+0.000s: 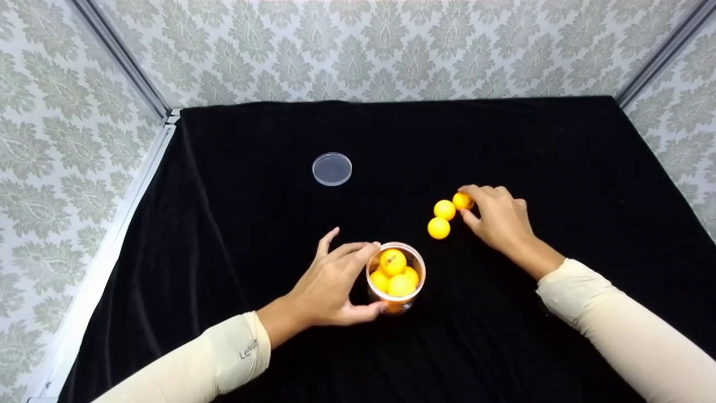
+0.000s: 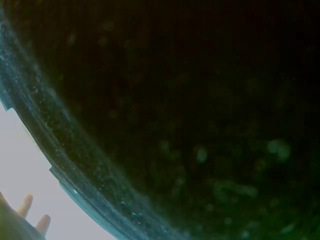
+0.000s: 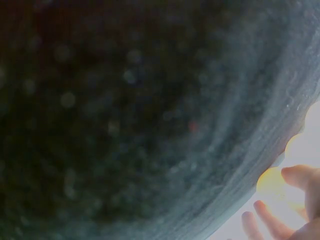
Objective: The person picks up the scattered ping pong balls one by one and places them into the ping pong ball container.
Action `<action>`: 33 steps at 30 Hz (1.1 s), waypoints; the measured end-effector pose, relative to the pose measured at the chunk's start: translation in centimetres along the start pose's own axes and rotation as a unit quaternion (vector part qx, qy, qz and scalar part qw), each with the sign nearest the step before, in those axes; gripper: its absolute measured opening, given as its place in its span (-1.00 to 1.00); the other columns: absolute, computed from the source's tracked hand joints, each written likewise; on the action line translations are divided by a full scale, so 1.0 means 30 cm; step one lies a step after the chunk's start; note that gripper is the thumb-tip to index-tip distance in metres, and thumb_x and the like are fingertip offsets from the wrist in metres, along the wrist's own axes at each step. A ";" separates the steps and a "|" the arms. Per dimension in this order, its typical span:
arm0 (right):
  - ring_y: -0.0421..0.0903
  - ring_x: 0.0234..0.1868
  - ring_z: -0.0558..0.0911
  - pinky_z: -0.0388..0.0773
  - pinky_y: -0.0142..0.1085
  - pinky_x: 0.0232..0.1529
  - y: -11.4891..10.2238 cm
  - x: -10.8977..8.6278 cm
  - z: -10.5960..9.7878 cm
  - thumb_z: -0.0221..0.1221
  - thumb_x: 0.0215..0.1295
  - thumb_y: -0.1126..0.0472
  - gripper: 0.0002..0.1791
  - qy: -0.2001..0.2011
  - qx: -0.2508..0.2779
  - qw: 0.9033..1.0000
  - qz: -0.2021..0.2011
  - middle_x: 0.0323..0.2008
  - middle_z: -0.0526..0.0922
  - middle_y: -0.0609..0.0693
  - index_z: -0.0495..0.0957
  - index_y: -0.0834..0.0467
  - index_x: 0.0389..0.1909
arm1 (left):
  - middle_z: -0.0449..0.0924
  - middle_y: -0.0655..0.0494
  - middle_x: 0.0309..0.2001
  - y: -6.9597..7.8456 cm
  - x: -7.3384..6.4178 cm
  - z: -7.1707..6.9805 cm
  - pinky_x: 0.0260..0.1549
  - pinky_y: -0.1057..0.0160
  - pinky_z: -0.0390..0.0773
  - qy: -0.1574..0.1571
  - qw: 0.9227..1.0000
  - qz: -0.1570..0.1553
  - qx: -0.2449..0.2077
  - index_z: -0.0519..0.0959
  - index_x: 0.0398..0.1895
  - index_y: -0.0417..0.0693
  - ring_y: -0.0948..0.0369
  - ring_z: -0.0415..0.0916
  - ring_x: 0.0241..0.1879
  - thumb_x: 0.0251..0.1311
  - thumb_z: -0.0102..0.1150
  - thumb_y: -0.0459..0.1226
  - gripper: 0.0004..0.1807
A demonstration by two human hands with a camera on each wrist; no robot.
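Observation:
My left hand grips a clear round jar from its left side, thumb at the near side and fingers at the far rim. Several orange ping-pong balls fill the open-topped jar, the top one bearing a dark print. To the right, my right hand has thumb and fingers around an orange ping-pong ball on the black cloth. Two more balls lie just left of it, in a short row. In the right wrist view, fingertips overlap a glaring yellow ball.
A clear round lid lies flat on the black cloth, beyond the jar. Patterned wallpaper panels stand at the back and sides. Dark blur fills most of both wrist views.

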State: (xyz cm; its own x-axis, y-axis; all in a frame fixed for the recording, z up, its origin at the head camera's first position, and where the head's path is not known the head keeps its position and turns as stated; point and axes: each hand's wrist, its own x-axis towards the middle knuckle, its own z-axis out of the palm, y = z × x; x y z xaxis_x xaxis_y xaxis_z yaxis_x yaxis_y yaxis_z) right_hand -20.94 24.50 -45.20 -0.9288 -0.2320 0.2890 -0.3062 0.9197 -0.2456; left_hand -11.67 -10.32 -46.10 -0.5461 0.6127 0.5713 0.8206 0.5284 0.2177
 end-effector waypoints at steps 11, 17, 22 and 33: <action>0.15 -0.08 0.64 0.51 0.20 -0.27 -0.006 -0.010 -0.027 0.32 0.29 0.02 -0.60 0.010 -0.002 1.000 0.008 0.01 0.75 0.04 0.61 -0.07 0.14 | 0.66 0.07 0.18 0.002 0.000 0.000 0.29 -0.43 0.24 0.001 1.000 0.002 0.003 0.36 0.39 -0.06 0.11 0.60 0.19 0.00 0.35 0.29 -0.03; 0.16 -0.06 0.66 0.51 0.20 -0.26 -0.022 -0.024 -0.050 0.33 0.29 0.03 -0.60 0.040 0.008 0.999 -0.007 -0.01 0.75 0.05 0.62 -0.04 0.14 | 0.66 0.08 0.19 0.002 0.000 0.002 0.31 -0.42 0.22 -0.004 1.000 -0.002 0.003 0.36 0.39 -0.04 0.12 0.59 0.20 0.00 0.35 0.29 -0.04; 0.15 -0.03 0.67 0.51 0.18 -0.24 -0.056 -0.049 -0.070 0.34 0.28 0.02 -0.57 0.055 0.018 0.998 -0.020 0.00 0.75 0.05 0.62 -0.02 0.16 | 0.66 0.08 0.17 0.004 -0.001 0.000 0.32 -0.41 0.21 -0.003 1.000 -0.004 0.004 0.36 0.39 -0.05 0.11 0.59 0.19 0.00 0.34 0.29 -0.04; 0.05 -0.12 0.68 0.54 0.04 -0.24 -0.171 -0.105 -0.137 0.39 0.20 0.01 -0.57 0.106 0.058 0.990 -0.079 -0.08 0.79 -0.02 0.68 -0.01 0.10 | 0.69 0.09 0.11 0.000 0.001 0.002 0.29 -0.44 0.24 0.001 1.000 -0.001 0.004 0.36 0.38 -0.05 0.10 0.60 0.18 0.00 0.34 0.29 -0.04</action>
State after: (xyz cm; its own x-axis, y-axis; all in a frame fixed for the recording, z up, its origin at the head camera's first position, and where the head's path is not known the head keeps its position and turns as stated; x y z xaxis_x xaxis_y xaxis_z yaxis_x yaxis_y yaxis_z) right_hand -15.59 21.82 -41.03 -0.8068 -0.2863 0.5169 -0.4769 0.8320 -0.2835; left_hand -11.69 -10.27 -46.14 -0.5473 0.6104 0.5726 0.8180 0.5346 0.2121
